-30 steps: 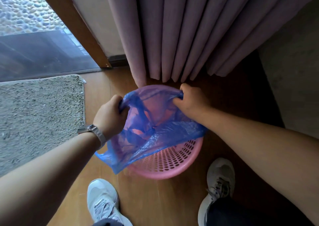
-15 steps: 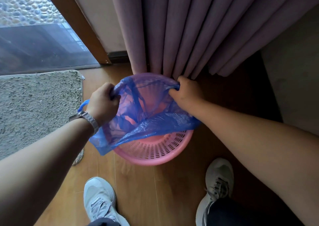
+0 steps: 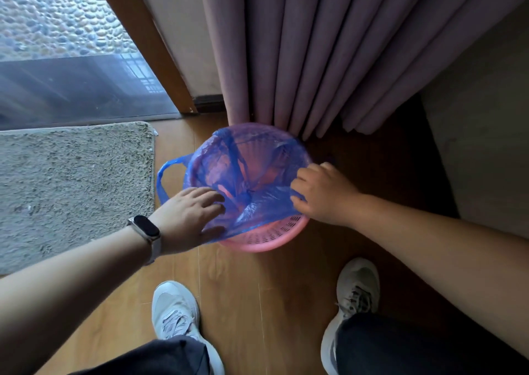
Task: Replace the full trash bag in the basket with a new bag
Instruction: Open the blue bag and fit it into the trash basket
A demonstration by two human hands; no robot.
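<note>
Since the earlier frames, both hands have been shifted from the far rim to the near rim: the left hand [image 3: 190, 217] is laid open and flat on the blue bag [image 3: 246, 179], while the right hand [image 3: 320, 194] is curled on its edge, grip uncertain. The bag now lies over most of the pink basket [image 3: 272, 235] at frame centre, one handle loop [image 3: 169, 177] left hanging at the left. Lining is judged nearly done; only the near rim remains bare.

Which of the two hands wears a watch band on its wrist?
The left hand, resting spread on the blue bag at the basket's near-left rim. The right hand has a bare wrist.
</note>
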